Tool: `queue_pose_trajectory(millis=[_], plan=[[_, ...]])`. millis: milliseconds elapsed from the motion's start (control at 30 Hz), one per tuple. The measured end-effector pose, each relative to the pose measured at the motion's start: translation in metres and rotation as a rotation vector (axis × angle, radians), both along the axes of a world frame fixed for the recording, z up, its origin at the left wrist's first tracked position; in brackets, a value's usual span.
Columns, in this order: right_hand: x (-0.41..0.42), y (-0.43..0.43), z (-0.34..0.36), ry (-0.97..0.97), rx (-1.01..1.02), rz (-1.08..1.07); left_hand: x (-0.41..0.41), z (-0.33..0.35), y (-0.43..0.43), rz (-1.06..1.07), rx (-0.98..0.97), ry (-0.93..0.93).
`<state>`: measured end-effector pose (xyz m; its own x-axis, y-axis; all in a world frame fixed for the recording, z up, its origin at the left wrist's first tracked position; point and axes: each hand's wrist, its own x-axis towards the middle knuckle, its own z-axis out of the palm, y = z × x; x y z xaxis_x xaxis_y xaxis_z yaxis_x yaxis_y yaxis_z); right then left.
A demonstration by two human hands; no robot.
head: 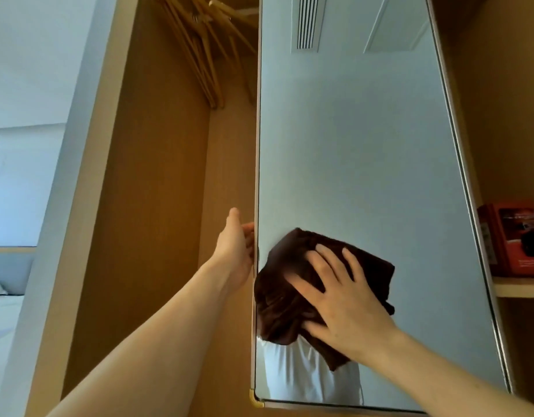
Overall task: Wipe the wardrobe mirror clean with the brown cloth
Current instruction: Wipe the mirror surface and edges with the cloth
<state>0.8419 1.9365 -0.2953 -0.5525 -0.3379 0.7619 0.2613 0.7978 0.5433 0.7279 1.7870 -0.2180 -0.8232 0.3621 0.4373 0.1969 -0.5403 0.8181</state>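
The right hand (341, 299) is pressing flat, fingers spread, on a crumpled dark brown cloth (293, 296), pinning it against the tall frameless mirror panel (365, 161) low on the glass, near its left edge. The cloth is bunching under the palm and hanging a little below the wrist. The left hand (237, 251) is reaching to the mirror's left edge, its fingers curling around that edge and gripping the panel while the thumb is pointing upward.

The glass is reflecting a pale wall, a slotted ceiling vent and, below the cloth, a white garment. Left of the panel, the light wooden wardrobe interior (157, 176) is standing open, with a cluster of wooden clothes hangers (199, 49) hanging at the top. At the right, a red box (515, 239) is sitting on a wooden shelf (518, 285); pale printing is showing on its face and a label on its side, but the writing is too blurred to read.
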Motion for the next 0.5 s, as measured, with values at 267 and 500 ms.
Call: queue_pose_trajectory(millis=[267, 500], plan=[[-0.036, -0.03, 0.14, 0.09, -0.145, -0.072, -0.012, -0.002, 0.013, 0.053, 0.053, 0.012], [-0.052, -0.033, 0.131, 0.21, -0.132, -0.015, -0.019, -0.006, 0.016, -0.034, 0.124, 0.013]])
